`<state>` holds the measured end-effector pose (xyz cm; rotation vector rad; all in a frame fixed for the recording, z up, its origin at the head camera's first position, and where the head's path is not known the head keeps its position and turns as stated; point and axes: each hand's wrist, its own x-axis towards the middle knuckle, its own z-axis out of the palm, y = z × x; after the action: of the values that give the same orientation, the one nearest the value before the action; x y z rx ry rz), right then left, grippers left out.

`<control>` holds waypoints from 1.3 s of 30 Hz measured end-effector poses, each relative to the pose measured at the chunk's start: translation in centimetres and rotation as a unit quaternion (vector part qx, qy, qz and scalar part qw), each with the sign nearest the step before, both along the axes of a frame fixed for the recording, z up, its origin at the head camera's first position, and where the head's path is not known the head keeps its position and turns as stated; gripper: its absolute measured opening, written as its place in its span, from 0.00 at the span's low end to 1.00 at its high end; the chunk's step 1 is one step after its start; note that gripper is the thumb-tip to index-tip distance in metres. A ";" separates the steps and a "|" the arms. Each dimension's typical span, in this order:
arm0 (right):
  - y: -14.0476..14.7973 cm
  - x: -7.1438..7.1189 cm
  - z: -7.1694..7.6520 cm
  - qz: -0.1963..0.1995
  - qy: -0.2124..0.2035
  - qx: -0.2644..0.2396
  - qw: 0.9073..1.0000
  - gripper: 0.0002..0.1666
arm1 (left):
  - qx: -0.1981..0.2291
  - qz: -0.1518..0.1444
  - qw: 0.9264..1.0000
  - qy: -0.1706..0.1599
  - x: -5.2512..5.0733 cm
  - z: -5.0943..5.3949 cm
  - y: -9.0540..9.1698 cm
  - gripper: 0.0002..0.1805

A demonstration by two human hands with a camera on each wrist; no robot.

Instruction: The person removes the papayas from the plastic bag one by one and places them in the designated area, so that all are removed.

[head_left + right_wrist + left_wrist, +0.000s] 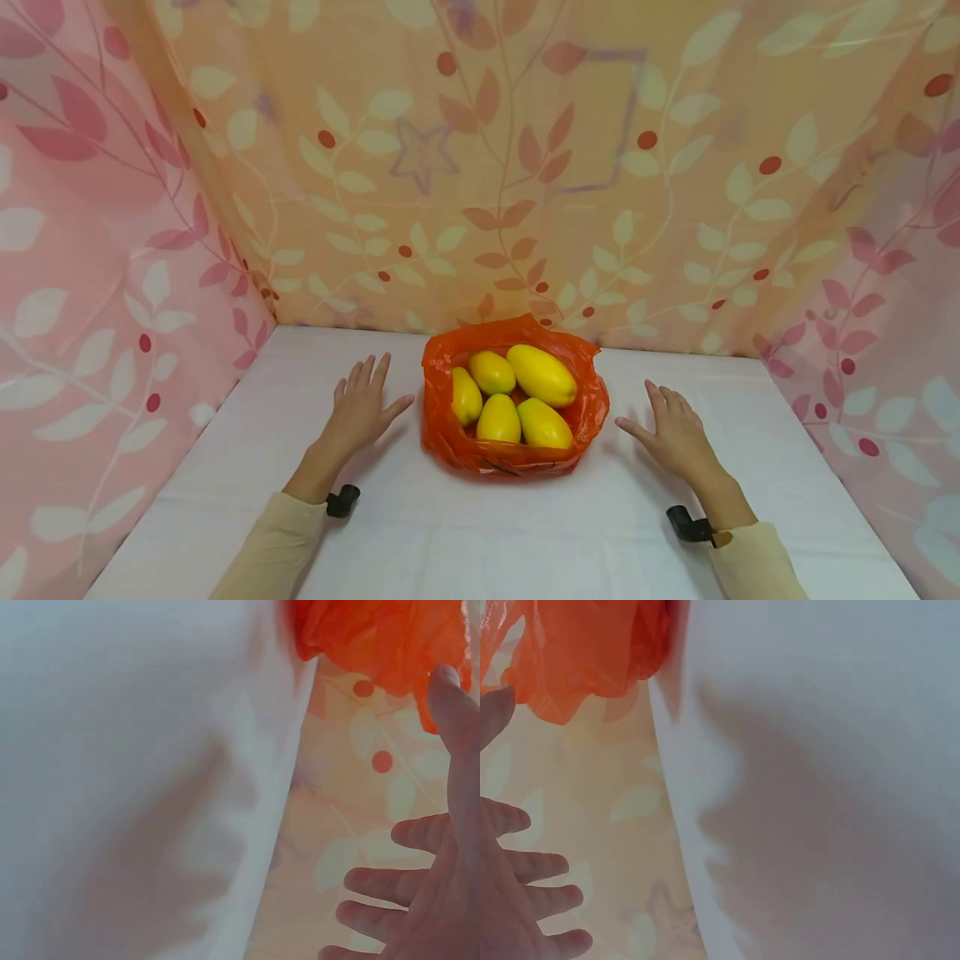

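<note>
Head view: a crumpled orange plastic bag (480,459) stands on the bench (480,542), its mouth gaping upward around five yellow fruits (498,421). The patterned cloth (480,167) hangs behind the bag. The left hand (360,412) is just off the bag's left side, the right hand (675,433) just off its right; both have their fingers spread and hold nothing, with a gap to the film. The film looks thin, soft and slippery, so it would likely fold under pressure and take its shape from the load. The fruits look smooth, rounded and fairly firm; together they probably make the bag bottom-heavy, and they could roll against one another inside it. Real or imitation, I cannot tell, so the weight is uncertain.

Left wrist view: the straight fingers are apart below the bag's wrinkled side; the loose folds there would gather easily, but a small pinch might stretch or tear them.

Right wrist view: the fingers are likewise extended, the thumb overlapping the bag's edge in sight only. Cupping both flanks low, under the fruits, seems the safer hold.
</note>
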<state>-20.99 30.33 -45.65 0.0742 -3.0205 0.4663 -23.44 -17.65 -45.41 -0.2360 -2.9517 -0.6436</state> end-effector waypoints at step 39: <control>-5.8 -1.5 6.2 0.091 0.046 -0.085 0.991 0.54 | 0.195 -0.136 0.971 0.019 -1.1 3.9 4.4 0.38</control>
<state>-22.45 24.57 -39.43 0.3503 -2.8839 0.7136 -24.55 -13.25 -41.47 -0.6075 -2.7006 -1.2173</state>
